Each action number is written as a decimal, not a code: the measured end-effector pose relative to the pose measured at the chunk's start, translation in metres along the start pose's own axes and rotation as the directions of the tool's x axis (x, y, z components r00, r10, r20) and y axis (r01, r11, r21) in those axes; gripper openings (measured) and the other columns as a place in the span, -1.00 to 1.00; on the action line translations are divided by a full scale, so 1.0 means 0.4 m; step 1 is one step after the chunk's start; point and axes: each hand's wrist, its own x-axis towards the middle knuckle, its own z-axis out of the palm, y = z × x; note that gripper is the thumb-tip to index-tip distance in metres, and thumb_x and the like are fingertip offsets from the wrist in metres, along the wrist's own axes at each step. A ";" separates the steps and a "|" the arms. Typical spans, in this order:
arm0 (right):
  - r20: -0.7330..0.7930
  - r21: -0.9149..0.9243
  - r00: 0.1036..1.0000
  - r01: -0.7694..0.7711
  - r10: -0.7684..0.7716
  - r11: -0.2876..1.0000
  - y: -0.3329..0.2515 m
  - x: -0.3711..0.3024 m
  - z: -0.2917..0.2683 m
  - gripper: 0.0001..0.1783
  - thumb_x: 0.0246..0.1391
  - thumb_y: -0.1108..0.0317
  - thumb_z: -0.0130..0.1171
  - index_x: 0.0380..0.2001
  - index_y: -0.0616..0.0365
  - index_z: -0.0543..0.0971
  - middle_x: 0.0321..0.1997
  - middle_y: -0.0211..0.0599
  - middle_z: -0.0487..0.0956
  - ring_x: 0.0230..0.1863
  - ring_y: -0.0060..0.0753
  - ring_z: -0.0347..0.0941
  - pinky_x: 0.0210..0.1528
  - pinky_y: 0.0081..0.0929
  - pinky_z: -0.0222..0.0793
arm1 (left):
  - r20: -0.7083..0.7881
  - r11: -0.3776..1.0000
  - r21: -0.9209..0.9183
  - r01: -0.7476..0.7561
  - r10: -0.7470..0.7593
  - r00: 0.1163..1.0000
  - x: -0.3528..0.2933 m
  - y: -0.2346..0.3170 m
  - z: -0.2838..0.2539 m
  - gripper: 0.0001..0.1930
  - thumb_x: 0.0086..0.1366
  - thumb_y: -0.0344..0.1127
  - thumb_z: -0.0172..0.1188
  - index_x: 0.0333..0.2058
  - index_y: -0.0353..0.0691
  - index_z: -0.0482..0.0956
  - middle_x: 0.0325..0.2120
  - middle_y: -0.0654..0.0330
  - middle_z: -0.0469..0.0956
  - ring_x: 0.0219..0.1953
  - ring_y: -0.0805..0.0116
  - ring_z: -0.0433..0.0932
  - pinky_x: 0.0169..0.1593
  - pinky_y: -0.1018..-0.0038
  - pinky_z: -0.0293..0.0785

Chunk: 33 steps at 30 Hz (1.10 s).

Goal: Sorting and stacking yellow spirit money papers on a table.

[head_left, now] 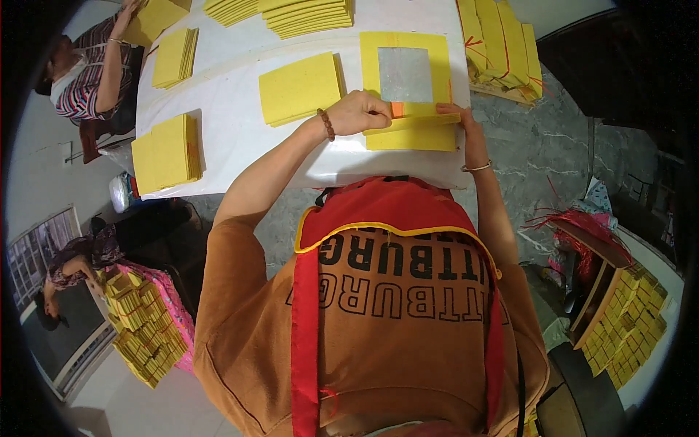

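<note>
Before me on the table lies a yellow paper sheet [369,65] with a silver foil square [404,73] and a small orange patch in its middle. A narrow yellow strip of paper [415,124] stands folded across its near part. My left hand [362,113], a beaded bracelet on its wrist, has its fingers curled closed at the strip's left end. At the right end, my right hand [470,127] grips the strip near the table's edge, its finger pointing inward. Left of the sheet rests a stack of folded yellow paper [300,89].
The white-covered table [233,138] also carries a near-left yellow stack [167,154], another stack [175,58] and far piles [306,14]. Tied yellow bundles [502,47] stand right. A person in stripes [98,73] handles paper at far left; another person [80,258] bends by a bundle-filled container [145,328].
</note>
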 end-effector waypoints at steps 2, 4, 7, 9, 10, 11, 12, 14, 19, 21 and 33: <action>0.027 -0.002 0.999 0.029 -0.029 1.000 0.002 0.000 -0.004 -0.47 0.21 0.12 -0.47 -0.24 0.21 0.50 -0.08 -0.26 0.47 0.07 -0.35 0.25 0.17 -0.46 -0.02 | -0.020 0.998 -0.065 -0.005 0.003 1.000 0.002 -0.001 -0.002 -0.83 0.00 -0.30 0.11 -0.50 -0.29 0.55 -0.64 0.20 0.49 -0.55 0.51 0.40 -0.43 0.55 0.33; 0.037 -0.015 0.998 0.045 -0.044 0.999 0.007 -0.001 -0.007 -0.48 0.21 0.11 -0.44 -0.22 0.20 0.49 -0.07 -0.26 0.46 0.07 -0.35 0.25 0.17 -0.47 -0.02 | -0.005 0.997 -0.079 0.023 -0.024 1.000 0.004 0.002 -0.006 -0.83 0.01 -0.30 0.11 -0.50 -0.29 0.55 -0.63 0.22 0.50 -0.53 0.53 0.40 -0.42 0.56 0.33; 0.060 -0.008 0.997 0.056 -0.056 0.998 0.018 -0.001 -0.013 -0.49 0.21 0.12 -0.43 -0.18 0.22 0.47 -0.03 -0.25 0.43 0.06 -0.38 0.25 0.16 -0.48 0.00 | 0.007 0.994 -0.106 0.042 -0.041 0.999 0.004 -0.004 -0.004 -0.83 0.03 -0.30 0.11 -0.48 -0.30 0.55 -0.62 0.23 0.50 -0.52 0.55 0.40 -0.40 0.57 0.33; 0.075 0.014 0.996 0.050 -0.051 0.999 0.020 -0.001 -0.016 -0.50 0.21 0.15 -0.43 -0.15 0.24 0.45 0.00 -0.25 0.41 0.05 -0.40 0.26 0.15 -0.50 0.01 | 0.004 0.992 -0.119 0.034 -0.034 0.999 0.001 -0.005 -0.003 -0.83 0.04 -0.30 0.11 -0.47 -0.30 0.55 -0.61 0.23 0.50 -0.51 0.55 0.40 -0.40 0.58 0.33; 0.092 0.029 0.993 0.065 -0.067 0.997 0.018 -0.001 -0.017 -0.53 0.20 0.18 -0.41 -0.15 0.25 0.45 0.01 -0.26 0.40 0.06 -0.42 0.26 0.15 -0.50 0.01 | -0.002 0.995 -0.101 0.016 -0.016 1.000 -0.005 -0.002 -0.001 -0.83 0.05 -0.32 0.11 -0.47 -0.30 0.55 -0.60 0.24 0.50 -0.51 0.56 0.40 -0.39 0.58 0.34; 0.110 0.045 0.990 0.079 -0.084 0.996 0.018 -0.001 -0.018 -0.55 0.19 0.21 -0.38 -0.14 0.25 0.45 0.01 -0.27 0.40 0.06 -0.43 0.25 0.15 -0.50 0.02 | -0.008 0.997 -0.082 -0.002 0.001 1.000 -0.010 0.000 0.002 -0.84 0.05 -0.33 0.11 -0.46 -0.30 0.55 -0.60 0.24 0.50 -0.50 0.56 0.40 -0.39 0.58 0.34; 0.107 0.046 0.991 0.079 -0.083 0.996 0.018 -0.002 -0.020 -0.55 0.19 0.21 -0.38 -0.14 0.25 0.45 0.01 -0.27 0.40 0.06 -0.43 0.25 0.15 -0.50 0.02 | -0.005 0.997 -0.081 -0.002 0.001 1.000 -0.014 -0.001 0.006 -0.84 0.05 -0.33 0.11 -0.46 -0.30 0.55 -0.60 0.24 0.50 -0.50 0.56 0.40 -0.39 0.58 0.34; 0.114 0.072 0.989 0.083 -0.091 0.994 0.019 0.000 -0.022 -0.58 0.16 0.25 -0.35 -0.15 0.24 0.45 0.01 -0.27 0.40 0.07 -0.42 0.25 0.15 -0.52 0.03 | -0.057 0.989 -0.121 -0.088 0.082 0.995 -0.022 -0.006 0.017 -0.86 0.05 -0.36 0.11 -0.46 -0.30 0.55 -0.60 0.24 0.50 -0.50 0.56 0.40 -0.39 0.58 0.34; 0.118 0.060 0.988 0.092 -0.098 0.994 0.028 0.002 -0.023 -0.58 0.16 0.24 -0.34 -0.13 0.24 0.44 0.00 -0.27 0.40 0.07 -0.42 0.25 0.14 -0.52 0.05 | -0.035 0.994 -0.103 -0.035 0.031 0.999 -0.029 0.008 0.018 -0.88 0.03 -0.38 0.11 -0.47 -0.31 0.55 -0.59 0.25 0.50 -0.50 0.56 0.41 -0.39 0.59 0.35; 0.120 0.071 0.989 0.076 -0.084 0.995 0.029 0.000 -0.022 -0.58 0.17 0.23 -0.34 -0.13 0.24 0.44 0.00 -0.27 0.40 0.07 -0.41 0.25 0.13 -0.52 0.06 | -0.032 0.994 -0.105 -0.039 0.036 0.999 -0.026 0.007 0.017 -0.88 0.03 -0.38 0.12 -0.47 -0.31 0.55 -0.59 0.25 0.50 -0.50 0.56 0.41 -0.39 0.59 0.35; 0.016 0.115 0.996 0.085 -0.087 0.990 0.034 -0.017 -0.033 -0.57 0.17 0.14 -0.26 -0.13 0.22 0.45 0.02 -0.29 0.39 0.03 -0.45 0.26 0.04 -0.53 0.12 | 0.015 0.992 -0.106 0.062 -0.061 0.998 -0.014 0.014 0.002 -0.85 0.03 -0.34 0.13 -0.46 -0.31 0.56 -0.57 0.28 0.51 -0.46 0.57 0.40 -0.35 0.61 0.34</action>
